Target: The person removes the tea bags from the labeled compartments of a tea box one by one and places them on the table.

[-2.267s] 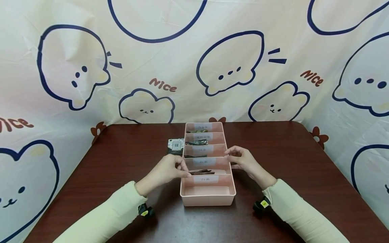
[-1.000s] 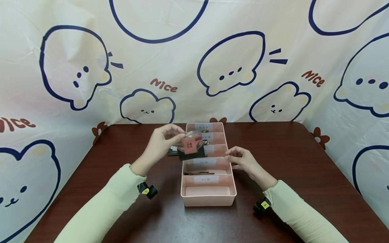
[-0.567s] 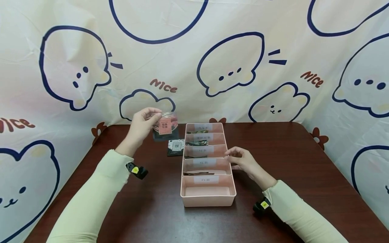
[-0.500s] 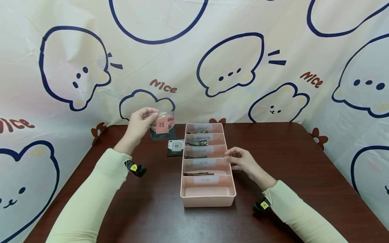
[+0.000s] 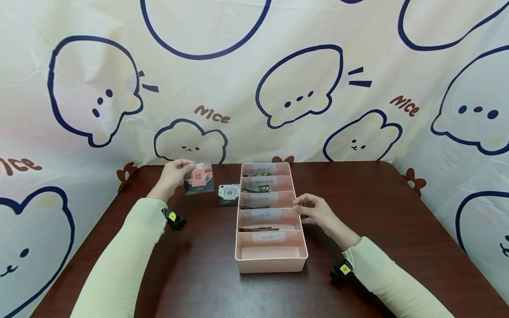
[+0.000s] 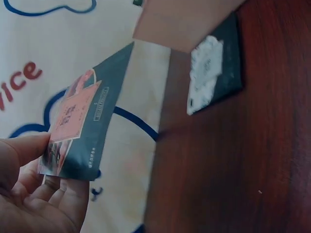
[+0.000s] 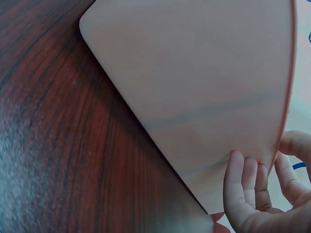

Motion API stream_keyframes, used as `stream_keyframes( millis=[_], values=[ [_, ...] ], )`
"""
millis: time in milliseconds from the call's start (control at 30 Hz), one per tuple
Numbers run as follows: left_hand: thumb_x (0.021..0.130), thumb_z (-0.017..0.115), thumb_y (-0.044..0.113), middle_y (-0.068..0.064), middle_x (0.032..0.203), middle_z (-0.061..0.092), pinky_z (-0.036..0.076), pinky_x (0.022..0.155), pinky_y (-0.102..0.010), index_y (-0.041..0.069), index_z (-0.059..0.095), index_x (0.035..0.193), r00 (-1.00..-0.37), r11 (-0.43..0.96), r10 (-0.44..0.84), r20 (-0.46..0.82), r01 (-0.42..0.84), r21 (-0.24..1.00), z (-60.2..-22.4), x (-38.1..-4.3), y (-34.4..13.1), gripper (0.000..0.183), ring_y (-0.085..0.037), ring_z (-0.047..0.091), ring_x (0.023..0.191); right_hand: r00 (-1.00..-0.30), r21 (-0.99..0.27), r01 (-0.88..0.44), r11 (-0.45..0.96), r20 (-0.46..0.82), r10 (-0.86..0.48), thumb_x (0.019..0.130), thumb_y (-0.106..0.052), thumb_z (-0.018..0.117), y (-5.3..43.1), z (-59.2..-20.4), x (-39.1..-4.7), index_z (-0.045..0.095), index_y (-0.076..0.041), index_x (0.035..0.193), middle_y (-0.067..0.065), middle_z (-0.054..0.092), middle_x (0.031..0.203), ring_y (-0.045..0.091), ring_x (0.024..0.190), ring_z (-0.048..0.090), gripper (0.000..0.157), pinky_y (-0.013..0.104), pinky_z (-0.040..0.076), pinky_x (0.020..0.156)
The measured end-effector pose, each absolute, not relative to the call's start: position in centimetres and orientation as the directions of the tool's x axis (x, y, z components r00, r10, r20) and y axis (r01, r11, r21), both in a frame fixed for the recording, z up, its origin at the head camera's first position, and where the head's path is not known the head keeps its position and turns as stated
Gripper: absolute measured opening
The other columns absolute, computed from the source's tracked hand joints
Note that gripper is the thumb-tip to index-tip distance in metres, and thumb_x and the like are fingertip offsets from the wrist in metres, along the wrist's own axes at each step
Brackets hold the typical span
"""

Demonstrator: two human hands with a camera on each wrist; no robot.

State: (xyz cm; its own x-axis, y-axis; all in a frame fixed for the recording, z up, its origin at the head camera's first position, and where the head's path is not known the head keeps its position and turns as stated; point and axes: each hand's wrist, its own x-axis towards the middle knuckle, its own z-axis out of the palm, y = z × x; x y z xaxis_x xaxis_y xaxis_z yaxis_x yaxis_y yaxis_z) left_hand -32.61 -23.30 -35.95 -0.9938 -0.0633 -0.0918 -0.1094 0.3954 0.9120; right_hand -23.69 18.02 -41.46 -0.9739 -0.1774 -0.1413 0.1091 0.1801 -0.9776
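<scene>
**Packet point(image 5: 199, 178) held above the desk point(image 5: 370, 212), near its far edge**

The left hand point(image 5: 170, 176) pinches it by its left side, left of the pink box point(image 5: 271, 266). Its front is dark green at the bottom, with a reddish picture above. Dark characters on its pink, pale-bordered label point(image 6: 73, 114) are too blurred to read, and the pale lettering on the green is too small. The right hand point(image 5: 317, 211) grips the box's right rim, fingertips against the outer wall. Of the box's cards, the two closest to the desk's near edge read 红茶 and 白茶. A white-labelled sachet point(image 5: 228, 195) lies just left of the box. The cloth point(image 5: 238, 97) behind says "Nice".
</scene>
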Motion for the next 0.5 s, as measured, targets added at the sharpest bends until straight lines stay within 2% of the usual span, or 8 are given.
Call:
stream_keyframes(
  millis=[233,500],
  values=[
    [0.102,0.048,0.030,-0.007,0.112,0.056,0.050,0.080,-0.033,0.007,0.055,0.129,-0.976,0.412,-0.094,-0.199,-0.220,0.884,-38.1,-33.4,-24.1,0.036,-0.015,0.054,0.091,-0.972,-0.980,0.106,0.170,-0.139,-0.190,0.089,-0.007,0.066,18.0,-41.4,-23.7,0.060,0.002,0.113,0.004,0.058,0.096,0.013,0.085,0.063,0.026,0.035,0.059,0.074],
    [0.103,0.046,0.029,-0.012,0.122,0.053,0.047,0.076,-0.030,0.006,0.054,0.132,-0.954,0.440,-0.109,-0.279,-0.298,0.847,-39.7,-33.7,-24.7,0.037,-0.021,0.050,0.098,-0.971,-0.982,0.100,0.162,-0.132,-0.199,0.088,-0.008,0.066,18.1,-41.2,-23.6,0.061,0.002,0.113,0.005,0.058,0.096,0.012,0.084,0.064,0.027,0.035,0.059,0.074]
  ],
)
